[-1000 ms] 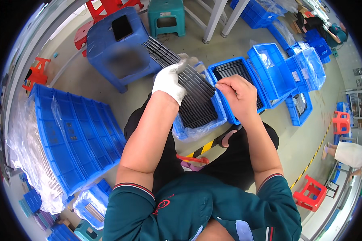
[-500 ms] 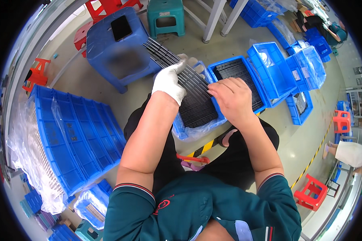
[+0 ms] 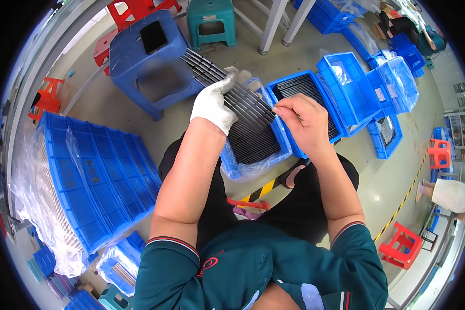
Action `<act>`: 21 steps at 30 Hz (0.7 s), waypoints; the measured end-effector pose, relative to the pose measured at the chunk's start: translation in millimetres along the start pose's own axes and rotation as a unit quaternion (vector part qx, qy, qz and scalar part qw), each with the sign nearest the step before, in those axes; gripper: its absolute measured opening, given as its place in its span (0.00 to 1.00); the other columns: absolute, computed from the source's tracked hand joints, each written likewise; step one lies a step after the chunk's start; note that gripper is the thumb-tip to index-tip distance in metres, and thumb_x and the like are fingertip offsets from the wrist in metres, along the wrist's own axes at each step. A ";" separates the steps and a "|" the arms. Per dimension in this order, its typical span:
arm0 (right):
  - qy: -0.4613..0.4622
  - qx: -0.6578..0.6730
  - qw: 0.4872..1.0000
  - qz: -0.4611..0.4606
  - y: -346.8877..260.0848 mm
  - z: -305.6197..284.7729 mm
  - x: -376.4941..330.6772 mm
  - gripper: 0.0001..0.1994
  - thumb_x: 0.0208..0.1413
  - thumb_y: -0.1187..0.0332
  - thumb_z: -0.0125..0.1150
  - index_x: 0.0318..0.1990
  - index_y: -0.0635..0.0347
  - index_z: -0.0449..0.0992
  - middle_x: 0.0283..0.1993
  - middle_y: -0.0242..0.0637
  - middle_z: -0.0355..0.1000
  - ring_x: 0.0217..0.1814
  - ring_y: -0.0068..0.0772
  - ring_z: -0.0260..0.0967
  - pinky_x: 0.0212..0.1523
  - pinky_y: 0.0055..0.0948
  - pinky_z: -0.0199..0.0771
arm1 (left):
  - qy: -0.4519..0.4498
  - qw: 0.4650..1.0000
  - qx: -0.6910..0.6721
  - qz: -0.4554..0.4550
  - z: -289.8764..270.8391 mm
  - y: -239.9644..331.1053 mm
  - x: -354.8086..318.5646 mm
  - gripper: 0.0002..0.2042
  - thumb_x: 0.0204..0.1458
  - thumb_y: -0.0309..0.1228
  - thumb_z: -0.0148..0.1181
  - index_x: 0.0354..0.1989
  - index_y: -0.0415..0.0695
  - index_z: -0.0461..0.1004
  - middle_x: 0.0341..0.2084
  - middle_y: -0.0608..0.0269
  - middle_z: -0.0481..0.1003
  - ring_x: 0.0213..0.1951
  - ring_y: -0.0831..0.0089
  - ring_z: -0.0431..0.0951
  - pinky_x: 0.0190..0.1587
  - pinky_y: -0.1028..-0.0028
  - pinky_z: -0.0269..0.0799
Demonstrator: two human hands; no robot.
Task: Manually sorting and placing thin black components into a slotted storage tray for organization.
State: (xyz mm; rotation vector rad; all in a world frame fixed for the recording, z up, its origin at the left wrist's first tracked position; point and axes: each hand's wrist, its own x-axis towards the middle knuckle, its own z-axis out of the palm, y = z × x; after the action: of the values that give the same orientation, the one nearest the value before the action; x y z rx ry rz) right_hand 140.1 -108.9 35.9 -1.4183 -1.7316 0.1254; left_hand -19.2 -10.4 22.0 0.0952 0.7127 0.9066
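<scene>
Bright, glare on floor (image 3: 375, 197), curved edges

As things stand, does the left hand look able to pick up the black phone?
Probably not: the gloved left hand holds a bundle of dark rods, though nothing covers the phone.

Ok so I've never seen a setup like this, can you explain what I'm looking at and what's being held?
There's no machine here, just a person's own hands. The view comes from a wide fisheye camera worn on their head, looking down, so straight edges bend. The left hand, in a white glove, holds a bundle of thin black rods. The bare right hand has its fingertips at the bundle's end; whether they pinch one is hard to tell. Below is a plastic-lined blue crate of similar rods, with another blue crate beside it. A phone-like slab lies on a blue stool.
</scene>
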 end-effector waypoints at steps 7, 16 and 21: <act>-0.009 0.011 1.000 0.024 -2.1 -3.2 1.8 0.04 0.45 0.73 0.66 0.28 0.59 0.77 0.23 0.35 0.71 0.25 0.36 0.69 0.26 0.31 0.68 | -0.035 0.999 0.006 -0.012 -6.0 0.8 6.6 0.06 0.62 0.29 0.45 0.41 0.46 0.70 0.43 0.53 0.73 0.45 0.49 0.75 0.44 0.48 0.74; -0.089 -0.068 0.992 -0.054 -2.4 -9.1 3.6 0.03 0.45 0.74 0.65 0.28 0.59 0.77 0.26 0.35 0.72 0.29 0.36 0.70 0.30 0.29 0.69 | -0.071 0.997 -0.019 -0.032 -2.6 -3.1 1.5 0.07 0.60 0.26 0.49 0.42 0.43 0.72 0.41 0.53 0.75 0.41 0.52 0.77 0.43 0.50 0.76; 0.005 -0.030 0.999 -0.035 -4.1 -10.0 6.8 0.04 0.44 0.71 0.66 0.26 0.56 0.76 0.24 0.34 0.70 0.27 0.40 0.69 0.29 0.35 0.69 | -0.031 0.999 0.030 -0.003 -1.1 -1.7 1.3 0.08 0.61 0.28 0.47 0.45 0.44 0.70 0.48 0.50 0.72 0.50 0.45 0.73 0.49 0.44 0.72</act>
State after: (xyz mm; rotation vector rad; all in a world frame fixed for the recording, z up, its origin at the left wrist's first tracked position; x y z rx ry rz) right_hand 143.9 -109.0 48.1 -1.3965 -1.7880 0.0280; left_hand -18.1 -10.7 19.8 0.1736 0.6821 0.8729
